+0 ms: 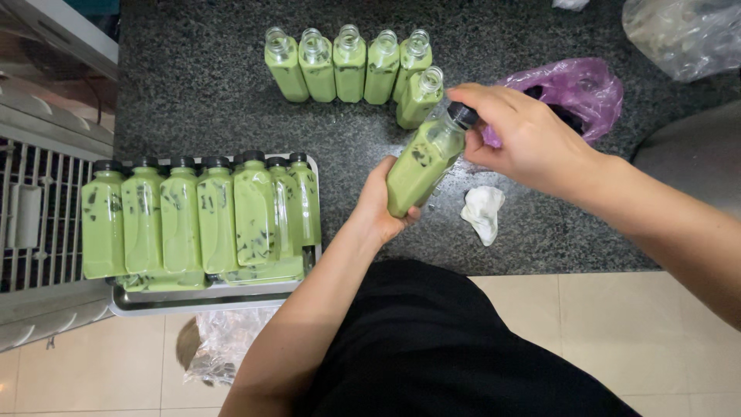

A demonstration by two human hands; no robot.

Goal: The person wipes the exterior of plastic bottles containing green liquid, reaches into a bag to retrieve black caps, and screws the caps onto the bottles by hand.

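Note:
My left hand (380, 202) grips the lower body of a clear plastic bottle (423, 158) filled with green drink and dark bits, tilted over the dark speckled counter (216, 100). My right hand (519, 135) is wrapped around the bottle's black cap (463, 114) at its neck. Just beyond stand several uncapped bottles (349, 66) of the same green drink in a row. To the left, several capped green bottles (197, 220) lie side by side in a metal tray (208, 297).
A crumpled white cloth (483, 212) lies on the counter near the held bottle. A purple plastic bag (575, 89) sits behind my right hand, a clear bag (683, 35) at the far right. A white slatted rack (38, 208) is at the left; tiled floor below.

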